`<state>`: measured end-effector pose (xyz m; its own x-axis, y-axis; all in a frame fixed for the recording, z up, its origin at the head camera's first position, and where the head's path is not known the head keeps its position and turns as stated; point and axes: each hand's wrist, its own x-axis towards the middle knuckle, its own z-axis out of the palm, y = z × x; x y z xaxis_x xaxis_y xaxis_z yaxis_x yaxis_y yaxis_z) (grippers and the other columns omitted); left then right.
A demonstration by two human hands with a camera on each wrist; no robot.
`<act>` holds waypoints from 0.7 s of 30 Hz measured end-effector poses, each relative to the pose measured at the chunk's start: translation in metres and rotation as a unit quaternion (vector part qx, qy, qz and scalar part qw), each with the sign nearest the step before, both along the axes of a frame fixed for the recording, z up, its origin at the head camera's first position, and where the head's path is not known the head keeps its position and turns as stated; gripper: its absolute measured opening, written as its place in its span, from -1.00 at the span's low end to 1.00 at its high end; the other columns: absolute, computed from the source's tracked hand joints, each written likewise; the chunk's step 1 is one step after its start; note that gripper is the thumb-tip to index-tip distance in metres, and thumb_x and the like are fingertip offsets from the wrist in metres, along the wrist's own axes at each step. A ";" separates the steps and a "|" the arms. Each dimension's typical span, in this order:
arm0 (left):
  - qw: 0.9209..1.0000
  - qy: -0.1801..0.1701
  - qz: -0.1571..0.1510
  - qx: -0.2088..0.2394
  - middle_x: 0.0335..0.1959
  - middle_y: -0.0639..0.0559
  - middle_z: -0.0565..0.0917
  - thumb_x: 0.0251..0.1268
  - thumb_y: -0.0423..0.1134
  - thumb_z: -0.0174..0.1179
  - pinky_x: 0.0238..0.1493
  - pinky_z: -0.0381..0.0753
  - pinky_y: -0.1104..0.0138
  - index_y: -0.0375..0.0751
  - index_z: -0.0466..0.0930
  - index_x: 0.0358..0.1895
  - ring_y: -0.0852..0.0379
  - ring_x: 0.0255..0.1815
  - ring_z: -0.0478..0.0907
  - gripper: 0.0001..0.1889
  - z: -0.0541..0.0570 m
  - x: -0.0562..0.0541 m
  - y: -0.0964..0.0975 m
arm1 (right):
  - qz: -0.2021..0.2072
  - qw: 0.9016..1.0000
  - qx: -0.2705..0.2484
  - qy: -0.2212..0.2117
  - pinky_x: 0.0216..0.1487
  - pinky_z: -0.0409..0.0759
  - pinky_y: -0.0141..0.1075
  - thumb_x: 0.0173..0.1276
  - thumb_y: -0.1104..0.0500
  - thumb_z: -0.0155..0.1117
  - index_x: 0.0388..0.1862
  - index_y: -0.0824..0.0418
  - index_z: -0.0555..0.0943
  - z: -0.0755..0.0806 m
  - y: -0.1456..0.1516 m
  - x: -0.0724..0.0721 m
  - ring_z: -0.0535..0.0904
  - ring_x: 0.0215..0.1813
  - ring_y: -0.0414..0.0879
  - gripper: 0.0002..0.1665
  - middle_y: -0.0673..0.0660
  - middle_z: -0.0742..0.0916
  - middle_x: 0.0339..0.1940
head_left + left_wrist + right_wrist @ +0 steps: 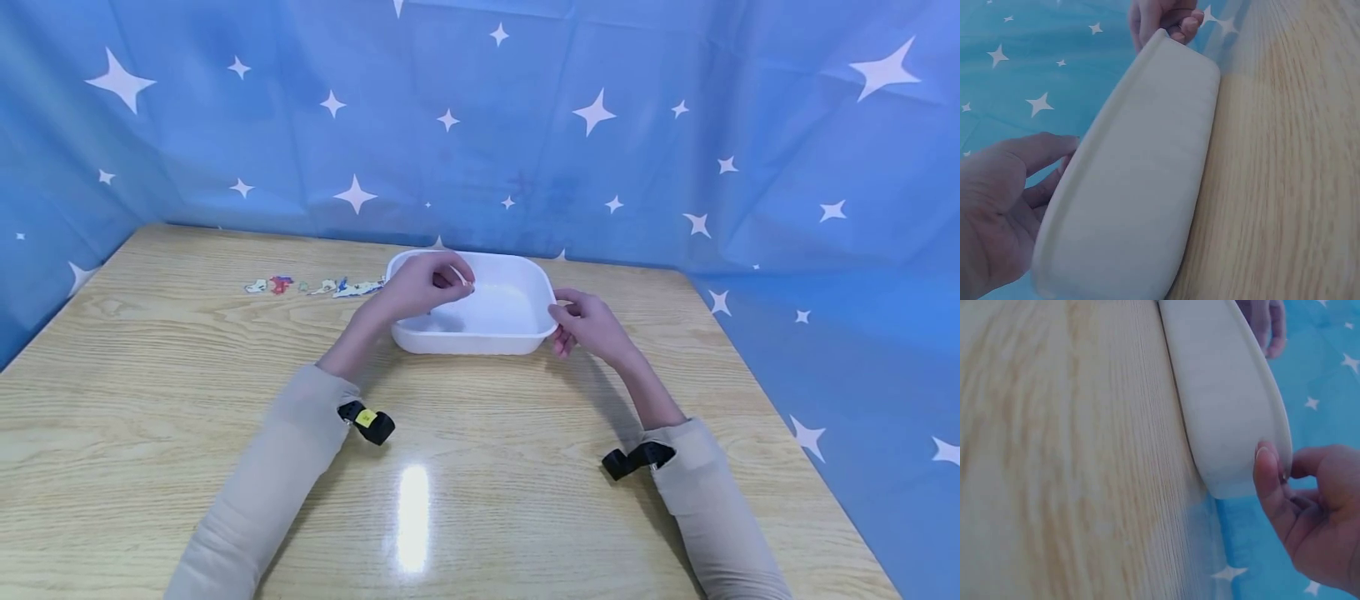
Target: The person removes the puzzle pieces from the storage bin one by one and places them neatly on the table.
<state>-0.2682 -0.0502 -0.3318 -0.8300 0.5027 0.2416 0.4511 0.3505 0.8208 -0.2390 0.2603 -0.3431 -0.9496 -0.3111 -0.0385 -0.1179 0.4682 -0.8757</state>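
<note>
A white plastic basin (480,342) stands on the wooden table. My left hand (427,286) is over the basin's left side, its thumb and index finger bent toward each other. A tiny pale and reddish piece shows between these fingertips; its kind is too small to make out. In the left wrist view the basin wall (1135,162) hides the tips of several left fingers. My right hand (592,323) holds the basin's right rim, with the thumb on one side and fingers on the other, as the right wrist view shows at the rim (1282,425).
Left of the basin, several small flat cutouts lie in a row: a white one (257,286), a red and blue one (281,284) and a longer white and blue one (356,288). A blue curtain (480,125) with white stars hangs behind the table (487,433).
</note>
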 end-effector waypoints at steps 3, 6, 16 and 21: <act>1.000 0.003 -0.003 0.022 -0.26 -0.03 0.72 0.40 -0.25 0.30 -0.21 0.56 0.26 -0.19 0.68 -0.06 0.06 -0.25 0.63 -0.85 0.003 0.004 -0.005 | 0.001 1.000 0.000 0.000 -0.46 0.72 -0.10 0.62 0.14 0.05 0.45 0.37 0.34 0.000 0.000 0.000 0.67 -0.56 0.00 -0.46 0.49 0.64 -0.37; 0.999 0.004 -0.005 0.037 -0.25 -0.08 0.73 0.41 -0.22 0.30 -0.20 0.56 0.27 -0.17 0.68 -0.04 0.00 -0.22 0.64 -0.83 0.005 0.007 -0.011 | 0.002 1.000 0.000 0.000 -0.45 0.72 -0.10 0.62 0.14 0.05 0.46 0.37 0.33 0.000 0.001 0.000 0.67 -0.55 0.00 -0.46 0.48 0.64 -0.37; 0.998 -0.028 0.015 0.057 -0.25 -0.08 0.71 0.41 -0.21 0.30 -0.15 0.58 0.17 -0.17 0.68 -0.02 -0.21 -0.17 0.62 -0.81 0.010 0.018 -0.036 | 0.002 1.000 0.003 0.001 -0.45 0.72 -0.09 0.62 0.16 0.04 0.46 0.38 0.33 0.001 0.000 0.000 0.67 -0.55 0.01 -0.46 0.46 0.64 -0.38; 0.997 -0.034 0.032 0.055 -0.23 -0.13 0.72 0.41 -0.19 0.30 -0.15 0.60 0.21 -0.17 0.68 0.01 -0.18 -0.18 0.62 -0.79 0.011 0.021 -0.052 | 0.004 1.000 0.005 0.005 -0.45 0.72 -0.10 0.62 0.15 0.05 0.46 0.38 0.32 0.000 0.000 0.000 0.67 -0.55 0.01 -0.45 0.44 0.64 -0.38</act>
<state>-0.2471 -0.1026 -0.3212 -0.8762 0.4217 0.2333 0.3719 0.2839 0.8838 -0.2390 0.2602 -0.3430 -0.9474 -0.3184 -0.0331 -0.1297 0.4763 -0.8697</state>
